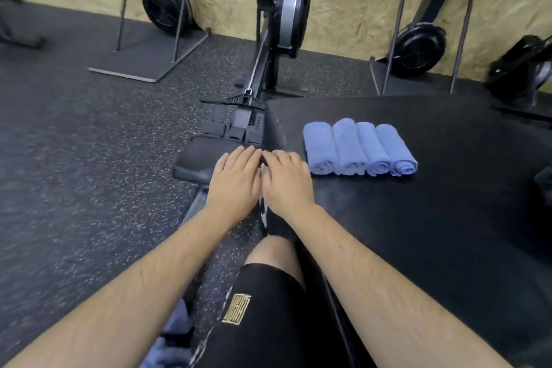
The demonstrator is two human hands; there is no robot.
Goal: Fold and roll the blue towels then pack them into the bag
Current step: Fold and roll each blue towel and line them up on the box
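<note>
Towels [360, 149], four blue rolls, line the black platform [418, 218] near its left edge; left hand [236, 181] and right hand [286, 182] lie flat just beside, gripping nothing.

Four blue towels [360, 148], terry cloth, each rolled tight. Rolls lie flat in row, side by side, touching, on black table [418, 218] near its left edge. Spiral ends face near side. Leftmost roll [319, 146] looks thickest. More loose blue cloth [176, 327] bunched low on floor, partly hidden.
</note>
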